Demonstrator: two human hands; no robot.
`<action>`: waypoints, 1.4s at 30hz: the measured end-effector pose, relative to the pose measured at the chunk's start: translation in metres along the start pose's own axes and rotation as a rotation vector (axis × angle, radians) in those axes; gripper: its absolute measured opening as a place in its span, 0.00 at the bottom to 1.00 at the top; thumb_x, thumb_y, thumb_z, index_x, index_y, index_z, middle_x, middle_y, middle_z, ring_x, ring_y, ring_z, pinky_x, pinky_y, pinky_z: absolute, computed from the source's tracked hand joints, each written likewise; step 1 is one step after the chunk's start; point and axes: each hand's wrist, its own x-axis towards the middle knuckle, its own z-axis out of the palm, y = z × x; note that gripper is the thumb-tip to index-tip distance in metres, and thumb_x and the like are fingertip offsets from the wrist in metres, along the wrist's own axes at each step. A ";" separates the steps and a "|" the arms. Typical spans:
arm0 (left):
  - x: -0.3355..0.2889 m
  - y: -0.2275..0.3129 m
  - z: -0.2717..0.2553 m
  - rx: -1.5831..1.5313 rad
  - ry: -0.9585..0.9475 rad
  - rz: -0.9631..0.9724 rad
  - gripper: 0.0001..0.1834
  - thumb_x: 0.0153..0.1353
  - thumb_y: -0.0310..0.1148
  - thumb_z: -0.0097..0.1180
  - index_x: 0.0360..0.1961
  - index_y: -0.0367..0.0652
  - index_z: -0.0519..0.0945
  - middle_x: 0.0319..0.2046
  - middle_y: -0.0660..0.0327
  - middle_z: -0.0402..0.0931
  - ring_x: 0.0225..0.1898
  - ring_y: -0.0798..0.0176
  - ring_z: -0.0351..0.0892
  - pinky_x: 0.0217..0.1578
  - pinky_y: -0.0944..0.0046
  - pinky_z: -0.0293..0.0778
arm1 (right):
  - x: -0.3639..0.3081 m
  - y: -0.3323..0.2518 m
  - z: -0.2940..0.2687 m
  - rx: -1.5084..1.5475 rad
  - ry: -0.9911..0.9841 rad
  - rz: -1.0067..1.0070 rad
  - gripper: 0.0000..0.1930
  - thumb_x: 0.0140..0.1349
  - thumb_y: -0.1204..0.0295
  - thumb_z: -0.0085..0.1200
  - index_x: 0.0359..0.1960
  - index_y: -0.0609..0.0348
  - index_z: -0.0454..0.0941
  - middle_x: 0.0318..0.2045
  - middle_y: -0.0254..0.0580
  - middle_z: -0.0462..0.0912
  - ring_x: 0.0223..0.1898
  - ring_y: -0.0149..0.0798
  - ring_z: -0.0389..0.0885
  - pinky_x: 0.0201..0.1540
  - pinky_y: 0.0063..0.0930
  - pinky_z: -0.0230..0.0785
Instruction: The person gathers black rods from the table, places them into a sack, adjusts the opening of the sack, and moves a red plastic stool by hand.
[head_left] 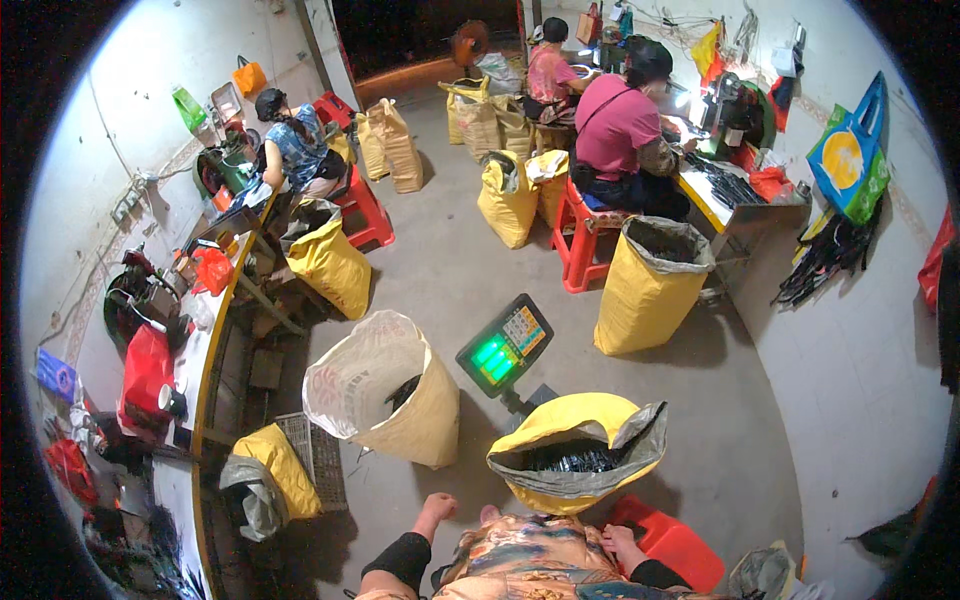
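Observation:
My left hand (438, 506) hangs in the air left of my patterned clothing, fingers curled in, with nothing showing in them. Close to my right side, my right hand (622, 546) is bent with its fingers curled against the cloth; what they hold, if anything, is hidden. A red plastic stool or tub (680, 548) lies beside that hand. In front of me stands an open yellow sack (560, 412) with a grey lining and dark, slender, shiny pieces (575, 457) inside. Behind it rises a scale display (505, 345) lit green. A large white woven sack (425, 400), with some black pieces (402, 392) inside, stands left of it.
A yellow sack (285, 470) leans by a wire crate (318, 460) at left, beside a long workbench (212, 385). Farther off, several people sit on red stools (582, 245) at machines, among more yellow sacks (650, 300). Bags (848, 160) hang on the right wall.

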 end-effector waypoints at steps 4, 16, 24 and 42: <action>-0.009 0.005 0.001 -0.115 0.008 0.043 0.07 0.38 0.31 0.49 0.16 0.38 0.75 0.11 0.62 0.70 0.14 0.69 0.68 0.16 0.70 0.65 | 0.032 0.028 -0.014 0.004 -0.031 0.045 0.12 0.50 0.64 0.45 0.29 0.60 0.67 0.23 0.41 0.73 0.19 0.37 0.73 0.16 0.23 0.66; -0.058 0.030 -0.004 -0.053 0.081 -0.010 0.07 0.38 0.31 0.47 0.13 0.39 0.74 0.10 0.63 0.69 0.12 0.70 0.67 0.15 0.71 0.63 | 0.090 0.085 -0.080 -0.512 -0.094 -0.216 0.16 0.51 0.62 0.43 0.34 0.63 0.65 0.29 0.44 0.71 0.24 0.38 0.73 0.22 0.25 0.67; -0.050 0.030 -0.010 0.053 0.095 0.035 0.10 0.39 0.33 0.47 0.18 0.38 0.76 0.10 0.62 0.69 0.13 0.69 0.68 0.17 0.71 0.66 | 0.034 0.025 -0.002 -0.017 -0.006 0.018 0.12 0.49 0.65 0.42 0.17 0.62 0.64 0.13 0.43 0.68 0.10 0.40 0.66 0.09 0.29 0.57; -0.044 -0.005 0.006 0.000 0.044 0.022 0.09 0.39 0.32 0.46 0.18 0.38 0.76 0.14 0.59 0.72 0.16 0.67 0.72 0.18 0.70 0.68 | 0.025 0.023 -0.013 -0.092 0.039 -0.006 0.13 0.51 0.65 0.41 0.20 0.63 0.68 0.16 0.42 0.71 0.14 0.36 0.69 0.12 0.26 0.60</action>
